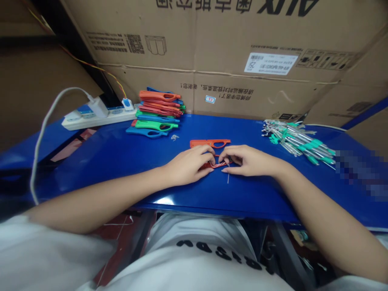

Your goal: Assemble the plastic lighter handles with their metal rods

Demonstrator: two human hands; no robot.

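Nearest the camera is a white shirt [206,262] with dark lettering, in front of the blue bench [212,198]. The left hand [194,165] holds a red-orange casing [208,165] between thumb and fingers, its fingers partly covering it. The right hand [250,161] meets its other end, thumb and fingers drawn narrow; whether they grip it cannot be told. A thin rod [228,178] points toward the body by the right thumb, and pale wires [216,165] run along the casing between the hands.

Just beyond the hands lies an orange handle piece [196,143], partly blocked by the left fingers. Farther out past the left hand are small pale bits [175,138], a stack of coloured handles [157,108] and a power strip [113,118] with a white cable [45,125] looping down. Well right of the right hand sits a heap of metal rods [303,141] with teal parts. Cardboard [169,48] walls off the far side.
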